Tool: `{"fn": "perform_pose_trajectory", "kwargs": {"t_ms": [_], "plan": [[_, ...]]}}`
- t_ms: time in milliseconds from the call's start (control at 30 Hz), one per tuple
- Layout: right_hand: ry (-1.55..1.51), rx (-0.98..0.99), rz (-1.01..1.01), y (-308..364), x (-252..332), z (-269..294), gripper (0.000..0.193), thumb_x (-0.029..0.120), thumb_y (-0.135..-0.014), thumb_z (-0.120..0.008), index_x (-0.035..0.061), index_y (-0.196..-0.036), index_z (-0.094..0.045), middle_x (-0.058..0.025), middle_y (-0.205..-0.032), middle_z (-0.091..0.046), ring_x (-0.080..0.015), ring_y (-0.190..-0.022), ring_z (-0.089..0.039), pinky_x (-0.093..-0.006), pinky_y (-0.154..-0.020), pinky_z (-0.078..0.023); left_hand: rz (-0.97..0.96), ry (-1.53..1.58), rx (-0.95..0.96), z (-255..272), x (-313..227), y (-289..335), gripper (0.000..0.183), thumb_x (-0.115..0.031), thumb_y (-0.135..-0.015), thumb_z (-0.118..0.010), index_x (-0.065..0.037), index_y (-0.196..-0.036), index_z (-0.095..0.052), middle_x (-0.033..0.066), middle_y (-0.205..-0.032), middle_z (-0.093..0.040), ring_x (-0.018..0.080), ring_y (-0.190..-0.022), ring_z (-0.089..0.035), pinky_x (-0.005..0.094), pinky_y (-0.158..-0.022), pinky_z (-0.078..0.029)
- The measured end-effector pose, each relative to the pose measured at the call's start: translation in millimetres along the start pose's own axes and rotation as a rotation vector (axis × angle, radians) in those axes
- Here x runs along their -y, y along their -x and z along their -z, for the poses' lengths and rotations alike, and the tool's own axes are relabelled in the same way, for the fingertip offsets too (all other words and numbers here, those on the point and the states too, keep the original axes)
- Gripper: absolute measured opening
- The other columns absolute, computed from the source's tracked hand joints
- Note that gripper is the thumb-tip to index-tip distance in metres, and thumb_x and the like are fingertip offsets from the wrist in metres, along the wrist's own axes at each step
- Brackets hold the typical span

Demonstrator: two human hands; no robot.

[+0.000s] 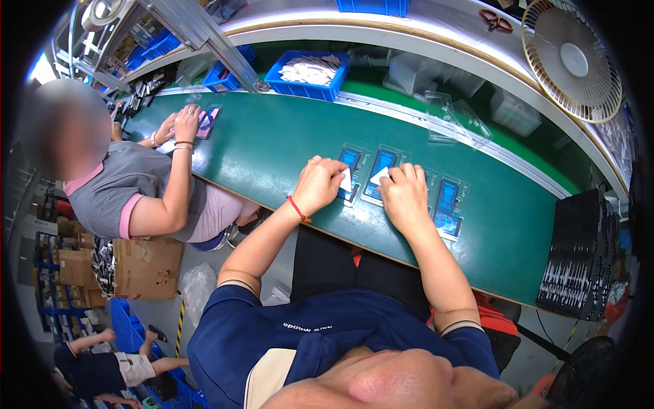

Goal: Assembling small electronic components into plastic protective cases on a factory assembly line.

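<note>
Three clear flat packages with blue panels lie in a row on the green worktable. My left hand (319, 187) is closed with fingertips pinching a small white triangular piece (346, 181), over the lower part of the left package (350, 158). Closed too, my right hand (407, 199) pinches another white triangular piece (379, 177) over the middle package (384, 161). The lower parts of both packages are partly covered by my hands and the white pieces. To the right of my right hand is the third package (447, 198), which neither hand touches.
A blue bin (289, 87) of white pieces stands at the table's back. Clear plastic trays (455, 117) lie at the back right. Black trays (575, 249) are stacked at the right end. A fan (572, 60) stands above. On my left, a co-worker (146, 180) handles a pink-edged item.
</note>
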State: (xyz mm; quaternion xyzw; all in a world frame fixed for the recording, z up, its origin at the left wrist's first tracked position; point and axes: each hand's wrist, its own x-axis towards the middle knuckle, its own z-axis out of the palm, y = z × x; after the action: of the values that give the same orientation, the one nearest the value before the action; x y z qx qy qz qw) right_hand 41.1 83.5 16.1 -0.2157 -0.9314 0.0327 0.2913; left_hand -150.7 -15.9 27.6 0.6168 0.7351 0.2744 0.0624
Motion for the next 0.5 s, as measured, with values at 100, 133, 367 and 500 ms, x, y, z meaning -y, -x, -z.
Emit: {"fn": "perform_pose_trajectory", "kwargs": {"t_ms": [100, 133, 367, 500], "plan": [[-0.09, 0.019, -0.059, -2, 3, 14, 0.022, 0.021, -0.068, -0.075, 0.0028, -0.08, -0.069, -0.0097, -0.089, -0.061, -0.0272, -0.093, -0.052, -0.0422, -0.086, -0.04, -0.047, -0.091, -0.064, 6, 5, -14, 0.02, -0.009, -0.076, -0.069, -0.005, -0.096, -0.068, 0.012, -0.083, -0.062, 0.0308, -0.085, -0.057, 0.0393, -0.081, -0.045], [-0.111, 0.015, -0.097, -2, 2, 14, 0.023, 0.02, -0.069, -0.075, 0.0036, -0.084, -0.07, -0.0101, -0.096, -0.062, -0.0273, -0.096, -0.052, -0.0425, -0.088, -0.04, -0.085, -0.115, -0.133, 10, 9, -23, 0.023, -0.009, -0.075, -0.069, -0.005, -0.097, -0.067, 0.0128, -0.087, -0.062, 0.0317, -0.089, -0.056, 0.0401, -0.081, -0.045], [-0.247, -0.024, -0.094, -2, 6, 13, 0.023, 0.018, -0.071, -0.074, 0.0026, -0.087, -0.068, -0.0104, -0.094, -0.061, -0.0283, -0.095, -0.053, -0.0422, -0.087, -0.04, -0.291, -0.433, -0.389, 41, 90, -185, 0.016, -0.006, -0.073, -0.064, -0.007, -0.089, -0.069, 0.0141, -0.088, -0.064, 0.0333, -0.09, -0.057, 0.0421, -0.081, -0.047], [-0.288, 0.014, -0.083, 1, 7, 5, 0.021, 0.018, -0.071, -0.074, 0.0037, -0.086, -0.068, -0.0081, -0.089, -0.061, -0.0269, -0.091, -0.054, -0.0405, -0.086, -0.041, -0.151, -0.563, -0.202, 41, 130, -245, 0.024, -0.008, -0.075, -0.058, -0.013, -0.092, -0.073, 0.0134, -0.102, -0.066, 0.033, -0.094, -0.062, 0.0409, -0.087, -0.049]]}}
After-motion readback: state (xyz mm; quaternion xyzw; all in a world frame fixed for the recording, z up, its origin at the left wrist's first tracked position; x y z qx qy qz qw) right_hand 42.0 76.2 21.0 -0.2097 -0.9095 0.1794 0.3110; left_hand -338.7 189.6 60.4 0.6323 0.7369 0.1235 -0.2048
